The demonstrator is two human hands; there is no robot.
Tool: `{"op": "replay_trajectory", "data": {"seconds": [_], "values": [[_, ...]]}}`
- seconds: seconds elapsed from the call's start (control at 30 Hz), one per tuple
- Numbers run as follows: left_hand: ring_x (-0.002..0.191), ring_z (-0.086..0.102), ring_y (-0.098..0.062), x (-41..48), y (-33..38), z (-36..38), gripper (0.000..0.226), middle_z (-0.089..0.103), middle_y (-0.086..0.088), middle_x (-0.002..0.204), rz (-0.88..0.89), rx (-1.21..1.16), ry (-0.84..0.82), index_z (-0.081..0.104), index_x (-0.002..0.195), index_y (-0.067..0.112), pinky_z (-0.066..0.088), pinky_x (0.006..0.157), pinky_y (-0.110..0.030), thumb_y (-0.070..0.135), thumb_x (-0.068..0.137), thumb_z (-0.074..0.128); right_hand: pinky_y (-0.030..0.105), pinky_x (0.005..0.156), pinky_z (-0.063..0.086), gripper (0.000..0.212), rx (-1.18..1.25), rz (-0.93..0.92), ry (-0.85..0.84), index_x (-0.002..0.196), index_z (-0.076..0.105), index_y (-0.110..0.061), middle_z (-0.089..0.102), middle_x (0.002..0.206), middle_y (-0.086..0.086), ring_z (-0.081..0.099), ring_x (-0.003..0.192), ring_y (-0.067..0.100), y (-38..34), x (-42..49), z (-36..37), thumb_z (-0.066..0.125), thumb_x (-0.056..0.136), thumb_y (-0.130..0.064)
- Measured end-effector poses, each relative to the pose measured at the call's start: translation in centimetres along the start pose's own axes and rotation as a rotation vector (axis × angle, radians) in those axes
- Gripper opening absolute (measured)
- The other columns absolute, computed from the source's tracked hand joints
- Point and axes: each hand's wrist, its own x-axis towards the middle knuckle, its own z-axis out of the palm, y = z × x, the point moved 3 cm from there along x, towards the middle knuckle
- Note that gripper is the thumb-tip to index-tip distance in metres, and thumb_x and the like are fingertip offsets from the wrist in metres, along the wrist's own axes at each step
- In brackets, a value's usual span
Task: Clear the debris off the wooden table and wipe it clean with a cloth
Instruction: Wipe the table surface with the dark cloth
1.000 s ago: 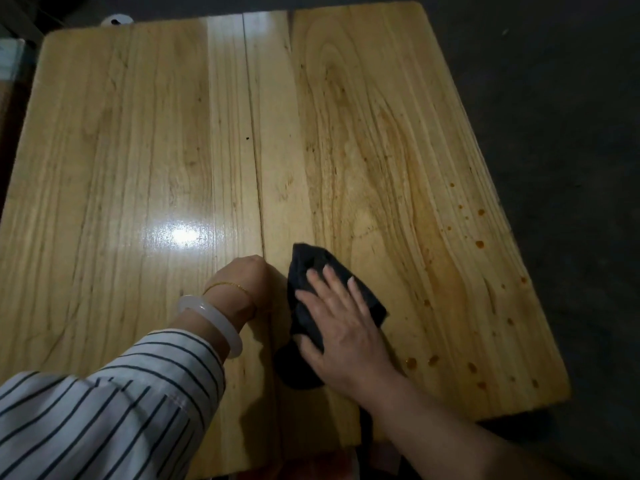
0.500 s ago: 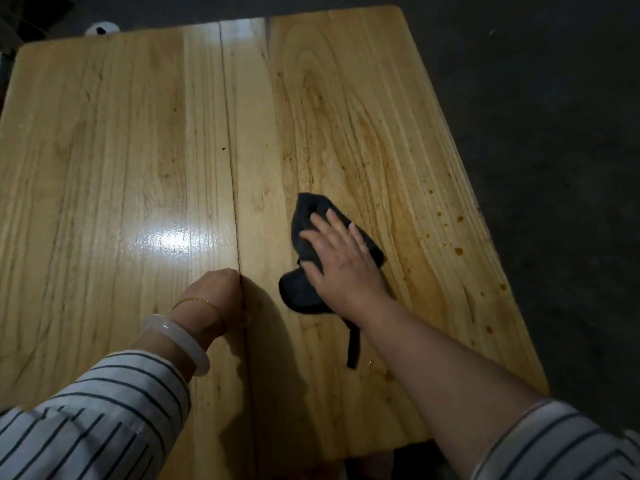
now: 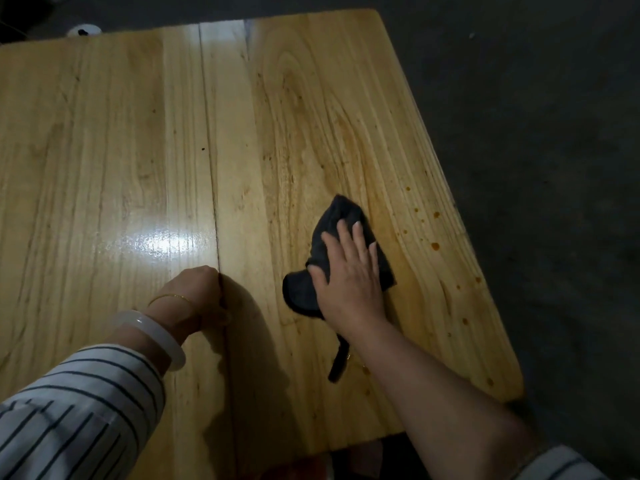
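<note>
A pale wooden table fills the view. A dark cloth lies on its right half, and my right hand presses flat on it with the fingers straight. A thin strip of the cloth trails back toward the near edge. Brown droplet stains dot the wood to the right of the cloth, along the right edge. My left hand rests on the table near the middle seam with its fingers curled under, holding nothing that I can see.
A dark floor surrounds the table on the right and far sides. A small white object peeks over the far left edge. A bright light glare sits on the left half. The table's right edge runs close to the stains.
My right hand has pushed the cloth away from me and to the right, toward the droplet stains. My left hand has stayed near the seam.
</note>
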Motion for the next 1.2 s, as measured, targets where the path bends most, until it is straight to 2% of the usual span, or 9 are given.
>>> {"op": "replay_trajectory", "data": {"seconds": [0.2, 0.3, 0.47, 0.63, 0.73, 0.9, 1.0, 1.07, 1.2], "values": [[0.06, 0.052, -0.007, -0.3, 0.5, -0.6, 0.025, 0.056, 0.003, 0.068, -0.017, 0.018, -0.017, 0.053, 0.071, 0.018, 0.032, 0.044, -0.017, 0.022, 0.071, 0.077, 0.039, 0.123, -0.006, 0.052, 0.0, -0.237, -0.108, 0.153, 0.032, -0.024, 0.009, 0.164, -0.008, -0.009, 0.15, 0.008, 2.0, -1.8, -0.2, 0.043, 0.102, -0.034], [0.064, 0.056, -0.008, -0.9, 1.1, -0.9, 0.016, 0.059, 0.003, 0.073, -0.013, 0.111, -0.005, 0.059, 0.084, 0.014, 0.038, 0.047, -0.016, 0.019, 0.076, 0.072, 0.038, 0.123, -0.004, 0.049, -0.013, -0.277, -0.115, 0.149, 0.037, -0.024, 0.014, 0.163, -0.008, -0.003, 0.151, 0.008, 2.9, -0.6, -1.0, 0.046, 0.102, -0.031], [0.068, 0.053, -0.01, -2.0, 3.6, -0.9, 0.012, 0.056, 0.002, 0.088, 0.101, 0.146, 0.259, 0.056, 0.103, 0.016, 0.038, 0.051, -0.019, 0.02, 0.092, 0.052, 0.036, 0.123, -0.005, 0.048, -0.004, -0.226, -0.093, 0.149, 0.036, -0.024, 0.014, 0.164, -0.007, -0.003, 0.151, 0.009, 4.0, 2.1, -2.4, 0.044, 0.103, -0.032], [0.097, 0.057, -0.025, -3.3, 8.1, -0.6, 0.03, 0.06, -0.01, 0.11, 0.394, -0.123, 0.585, 0.06, 0.117, 0.009, 0.048, 0.078, -0.033, 0.006, 0.087, 0.058, 0.04, 0.123, -0.004, 0.053, -0.045, -0.084, -0.061, 0.153, 0.026, -0.024, 0.005, 0.165, -0.005, -0.008, 0.151, 0.012, 5.4, 4.6, -3.6, 0.038, 0.104, -0.039], [0.107, 0.057, -0.026, -3.7, 10.9, 0.1, 0.038, 0.059, -0.011, 0.121, 0.526, -0.184, 0.623, 0.056, 0.125, 0.007, 0.048, 0.091, -0.034, 0.004, 0.087, 0.057, 0.043, 0.123, -0.005, 0.057, -0.033, 0.015, -0.006, 0.155, 0.022, -0.024, 0.001, 0.166, -0.002, -0.012, 0.151, 0.016, 5.2, 4.7, -3.5, 0.037, 0.103, -0.043], [0.124, 0.049, -0.021, -4.1, 14.1, 1.1, 0.057, 0.047, -0.008, 0.14, 0.657, -0.196, 0.574, 0.043, 0.14, 0.009, 0.032, 0.103, -0.023, 0.005, 0.085, 0.06, 0.043, 0.122, -0.01, 0.065, 0.009, 0.082, -0.052, 0.157, 0.01, -0.023, -0.012, 0.165, -0.001, -0.023, 0.148, 0.017, 4.4, 1.6, -3.2, 0.033, 0.102, -0.048], [0.112, 0.053, -0.019, -4.1, 14.8, 2.0, 0.049, 0.05, -0.007, 0.132, 0.711, -0.182, 0.508, 0.049, 0.133, 0.011, 0.043, 0.097, -0.023, 0.009, 0.085, 0.058, 0.042, 0.122, -0.013, 0.066, 0.054, 0.029, -0.115, 0.158, 0.007, -0.025, -0.016, 0.164, -0.004, -0.028, 0.146, 0.012, 4.4, -1.1, -3.0, 0.039, 0.101, -0.039], [0.092, 0.055, -0.017, -3.9, 14.9, 2.9, 0.04, 0.053, -0.006, 0.114, 0.708, -0.182, 0.47, 0.055, 0.123, 0.01, 0.054, 0.081, -0.029, 0.01, 0.083, 0.062, 0.04, 0.122, -0.013, 0.066, 0.105, -0.017, -0.147, 0.157, 0.01, -0.027, -0.014, 0.164, -0.009, -0.028, 0.145, 0.007, 4.5, -2.4, -2.8, 0.043, 0.1, -0.029], [0.072, 0.044, -0.011, -3.5, 15.2, 3.2, 0.035, 0.053, -0.007, 0.091, 0.675, -0.188, 0.473, 0.061, 0.11, 0.003, 0.045, 0.064, -0.022, 0.001, 0.076, 0.068, 0.032, 0.12, -0.017, 0.067, 0.115, -0.087, -0.177, 0.156, 0.013, -0.028, -0.01, 0.163, -0.014, -0.028, 0.143, 0.0, 4.7, -3.1, -2.7, 0.043, 0.098, -0.015]]}}
